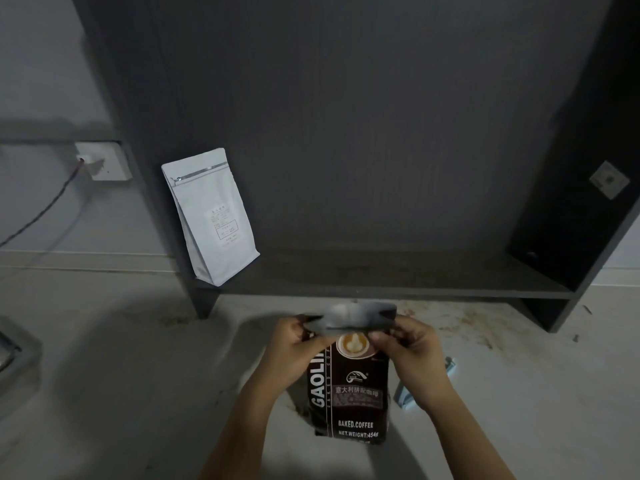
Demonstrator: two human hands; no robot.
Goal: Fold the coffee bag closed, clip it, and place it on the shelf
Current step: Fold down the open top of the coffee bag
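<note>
A dark brown coffee bag [351,393] with white lettering stands upright on the pale floor in front of me. Its silvery top flap is bent over toward me. My left hand [298,344] pinches the flap's left corner and my right hand [408,344] pinches its right corner. A pale blue clip [407,398] lies on the floor just right of the bag, partly hidden behind my right wrist. The dark grey shelf [381,271] sits low, directly behind the bag.
A white coffee bag [211,216] stands at the shelf's left end, leaning on the side panel. A wall socket [104,161] with a red cable is at left. A grey object [14,348] lies at the far left edge. Brown specks dot the floor.
</note>
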